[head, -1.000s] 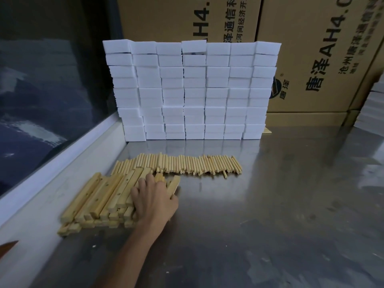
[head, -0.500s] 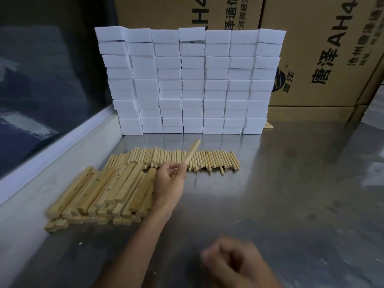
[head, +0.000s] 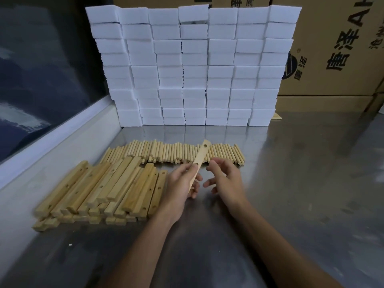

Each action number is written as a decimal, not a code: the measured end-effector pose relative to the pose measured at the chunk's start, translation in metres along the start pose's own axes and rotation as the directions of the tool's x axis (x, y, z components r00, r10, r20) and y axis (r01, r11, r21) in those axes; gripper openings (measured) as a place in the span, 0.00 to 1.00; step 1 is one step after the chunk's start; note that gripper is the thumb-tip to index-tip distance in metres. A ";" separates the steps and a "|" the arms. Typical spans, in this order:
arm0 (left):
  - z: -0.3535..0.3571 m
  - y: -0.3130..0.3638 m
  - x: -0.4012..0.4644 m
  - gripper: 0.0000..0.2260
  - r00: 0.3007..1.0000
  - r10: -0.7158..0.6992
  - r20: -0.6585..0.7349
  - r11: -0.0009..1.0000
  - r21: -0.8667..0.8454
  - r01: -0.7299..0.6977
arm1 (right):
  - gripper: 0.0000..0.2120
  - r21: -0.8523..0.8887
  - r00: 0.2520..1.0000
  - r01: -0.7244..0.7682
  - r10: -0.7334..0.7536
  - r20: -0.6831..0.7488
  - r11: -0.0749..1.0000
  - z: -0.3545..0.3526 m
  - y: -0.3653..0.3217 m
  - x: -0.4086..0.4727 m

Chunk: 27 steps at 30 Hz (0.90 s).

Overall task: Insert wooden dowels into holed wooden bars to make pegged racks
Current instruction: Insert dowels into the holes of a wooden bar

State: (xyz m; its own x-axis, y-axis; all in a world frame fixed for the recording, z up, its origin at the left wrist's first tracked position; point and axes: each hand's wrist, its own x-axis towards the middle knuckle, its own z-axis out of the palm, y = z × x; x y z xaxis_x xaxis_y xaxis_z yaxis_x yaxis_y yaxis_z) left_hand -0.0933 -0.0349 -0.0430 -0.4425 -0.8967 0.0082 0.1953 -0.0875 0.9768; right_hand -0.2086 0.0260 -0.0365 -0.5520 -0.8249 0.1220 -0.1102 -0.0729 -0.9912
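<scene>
left hand (head: pixel 182 188) gripped holed bar (head: pixel 200 159) by its near end, long axis tilting up and away | right hand (head: pixel 226 181) empty, fingers relaxed, just beside bar | dowels (head: pixel 176 151) in a row on tabletop (head: pixel 291 183) just beyond, nearer right hand

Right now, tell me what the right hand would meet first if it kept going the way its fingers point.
The right hand points left toward the holed bar gripped by the left hand. It would probably meet that bar first, though depth is unclear.
</scene>
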 end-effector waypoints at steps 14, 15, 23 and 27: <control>-0.005 -0.010 0.024 0.06 0.998 -0.042 -0.051 0.980 -0.199 0.031 | 0.02 -0.447 0.948 0.301 -0.317 0.040 0.842 -0.016 0.025 0.028; -0.005 -0.010 0.024 0.06 0.997 -0.045 -0.055 0.977 -0.208 0.033 | 0.02 -0.517 0.945 0.291 -0.327 0.022 0.805 -0.020 0.026 0.029; -0.008 -0.012 0.021 0.04 0.997 -0.064 -0.033 0.964 -0.260 0.054 | 0.12 -0.778 0.896 0.033 -0.365 -0.255 0.627 -0.057 0.028 0.049; -0.008 -0.012 0.020 0.04 0.997 -0.071 -0.028 0.967 -0.245 0.062 | 0.19 -0.762 0.944 -0.136 -0.150 -0.294 0.633 -0.065 0.030 0.067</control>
State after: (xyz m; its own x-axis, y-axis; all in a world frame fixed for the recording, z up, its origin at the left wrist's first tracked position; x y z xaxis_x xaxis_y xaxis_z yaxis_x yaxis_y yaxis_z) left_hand -0.0980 -0.0555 -0.0562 -0.4305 -0.9001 -0.0670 0.3764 -0.2465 0.8931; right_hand -0.3027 0.0050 -0.0544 -0.7474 -0.6031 0.2788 -0.6242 0.4936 -0.6055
